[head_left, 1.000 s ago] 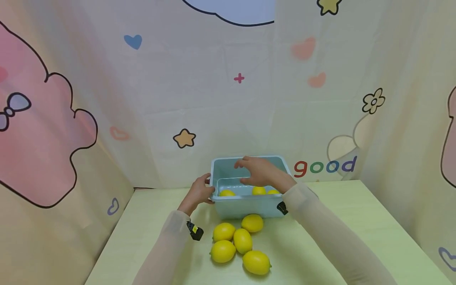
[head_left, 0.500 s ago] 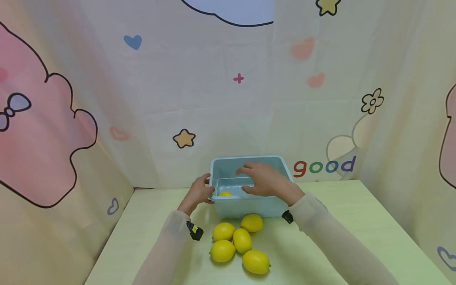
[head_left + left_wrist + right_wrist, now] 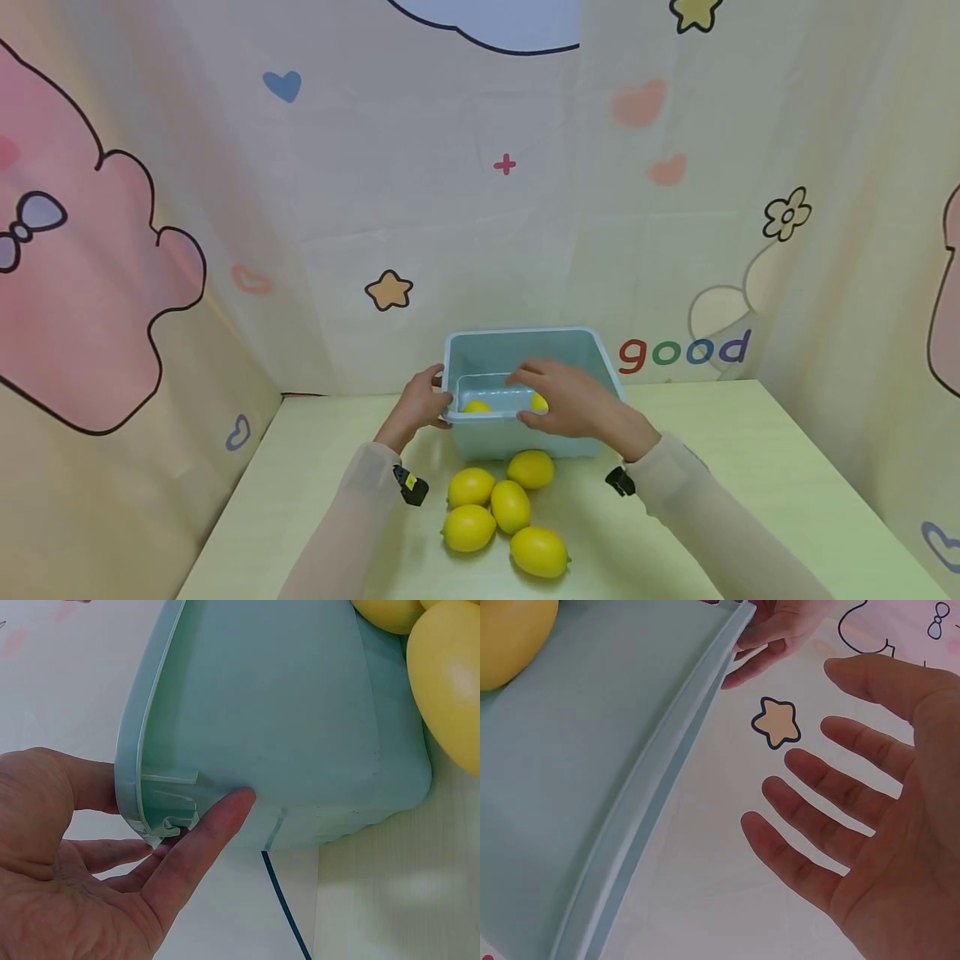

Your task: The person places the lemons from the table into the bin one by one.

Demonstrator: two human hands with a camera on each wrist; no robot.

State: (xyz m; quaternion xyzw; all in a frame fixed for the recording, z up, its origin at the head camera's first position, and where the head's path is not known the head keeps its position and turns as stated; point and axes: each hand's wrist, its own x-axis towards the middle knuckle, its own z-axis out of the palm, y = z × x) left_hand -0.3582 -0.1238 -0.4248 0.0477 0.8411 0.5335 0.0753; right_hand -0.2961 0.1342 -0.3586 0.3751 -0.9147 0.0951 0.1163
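Observation:
A pale blue-green plastic bin (image 3: 491, 440) stands upright at the back of the table. At its left end my left hand (image 3: 418, 402) grips the rim; in the left wrist view one finger (image 3: 217, 825) lies along the outer wall. My right hand (image 3: 573, 402) hovers over the bin's front right part, its fingers spread and holding nothing, as the right wrist view shows. Inside the bin I see a yellow lemon (image 3: 477, 407) at left and part of another lemon (image 3: 538, 402) near my right fingers. My right hand hides the bin's right interior.
Several lemons lie on the table in front of the bin, among them a rear lemon (image 3: 532, 469), a middle lemon (image 3: 511, 507) and a front lemon (image 3: 540, 552). A patterned curtain (image 3: 450, 208) hangs close behind the bin. The pale table (image 3: 697, 500) extends to both sides.
My right hand has drawn back toward me and slightly right over the bin, fingers empty throughout. My left hand keeps its place on the rim, and the lemons on the table have not moved.

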